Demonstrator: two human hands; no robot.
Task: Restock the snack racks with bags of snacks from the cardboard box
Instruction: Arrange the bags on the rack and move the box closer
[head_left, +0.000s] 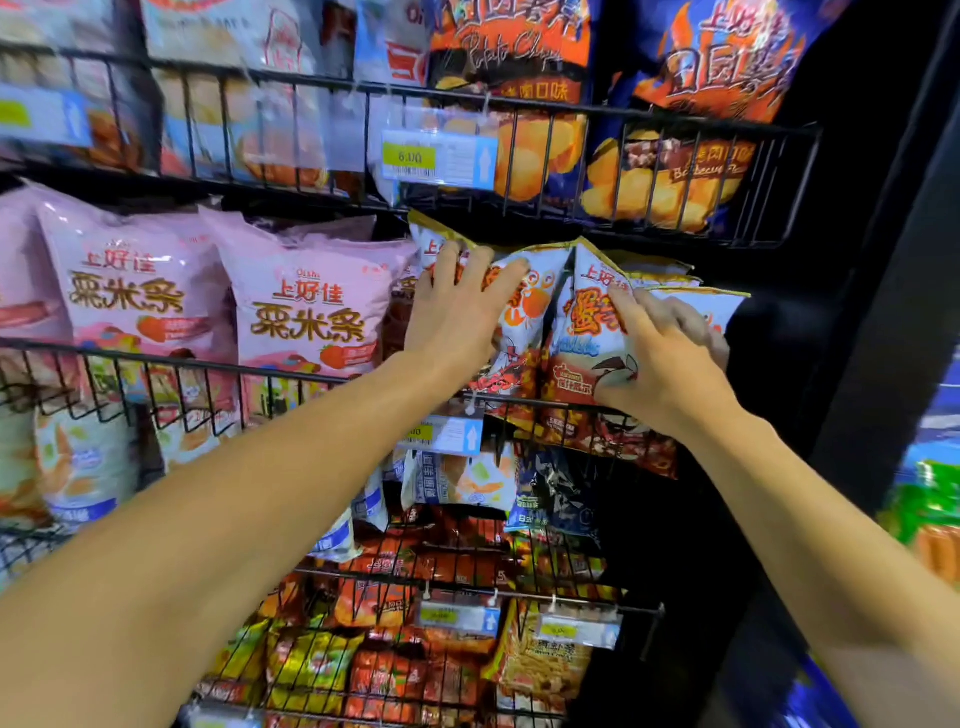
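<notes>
Two bare forearms reach up from the bottom edge toward the black wire snack racks (519, 400). The right hand (670, 364) has a narrow grip, thumb in front and fingers curled behind, holding a white and orange crab-printed snack bag (582, 332) that stands in the middle rack; behind that grip more bags of the same print fan out to the right. Just left of it, the left hand (457, 306) lies with straight fingers spread wide, pressing flat on another white crab-printed snack bag (524, 312) in the same rack. Further left of this hand stand pale pink bags with strawberry pictures (306, 312). Below both hands hang a blue price tag (447, 434) and lower racks of red and orange packets (395, 670). Above, the upper rack carries dark blue potato chip bags (691, 130)
</notes>
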